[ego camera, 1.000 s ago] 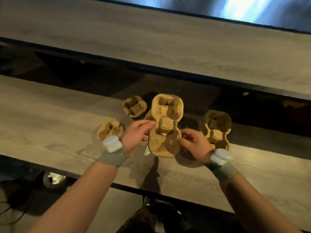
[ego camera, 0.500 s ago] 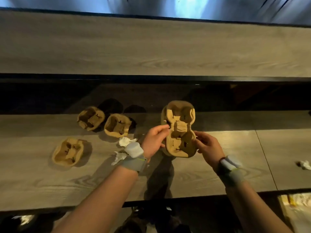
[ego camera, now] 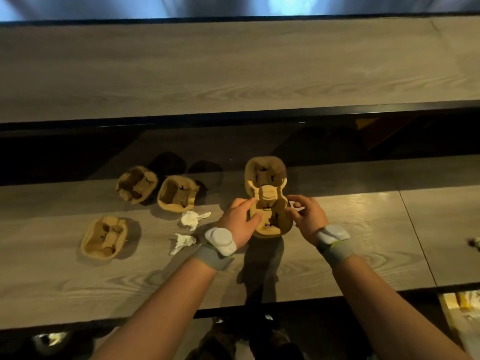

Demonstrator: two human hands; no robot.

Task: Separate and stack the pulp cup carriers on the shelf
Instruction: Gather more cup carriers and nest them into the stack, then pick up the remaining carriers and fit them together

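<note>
Here, the left hand and right hand pinch the moulded brown pulp carrier between them, above the wood-grain shelf near its front edge.

Two crumpled white tissue scraps lie close together on the grey wood-grain shelf board. Another pale crumpled scrap at far right edge. Yellow blocks, blurred, below shelf.
</note>
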